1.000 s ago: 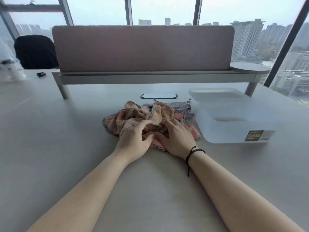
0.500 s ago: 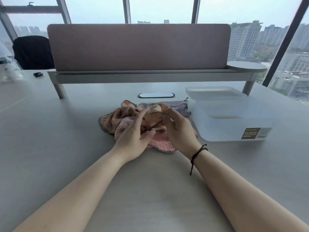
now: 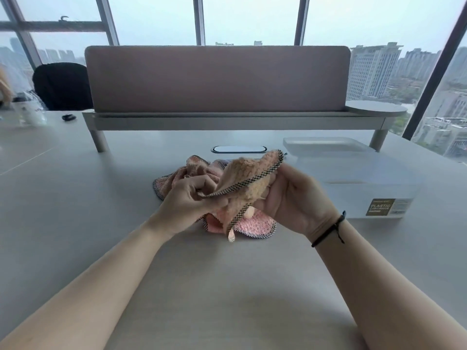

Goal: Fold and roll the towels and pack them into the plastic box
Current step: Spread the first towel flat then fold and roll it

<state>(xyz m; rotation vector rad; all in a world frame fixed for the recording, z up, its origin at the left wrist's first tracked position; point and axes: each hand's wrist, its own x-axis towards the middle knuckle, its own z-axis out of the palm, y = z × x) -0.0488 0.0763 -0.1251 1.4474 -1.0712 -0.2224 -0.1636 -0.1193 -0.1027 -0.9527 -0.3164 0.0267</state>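
A peach towel [image 3: 246, 181] with a dark checked hem is lifted off the table between both hands. My left hand [image 3: 188, 198] pinches its hem at the lower left. My right hand [image 3: 290, 198] grips its upper right part. Under them a pink towel [image 3: 252, 224] lies flat on the table, with more crumpled towels [image 3: 177, 176] behind it. The clear plastic box [image 3: 364, 190] stands open just right of my right hand, and nothing shows inside it. Its lid [image 3: 326, 145] lies behind it.
A desk divider with a shelf [image 3: 217, 117] runs across the back of the table. A cable port [image 3: 238, 149] sits in the tabletop behind the towels. At the far left are a black chair [image 3: 62, 85], a small dark object [image 3: 68, 117] and clear items [image 3: 27, 114].
Both hands went from resting on the towel pile to gripping the peach towel and lifting it off the pile. The camera has come closer.
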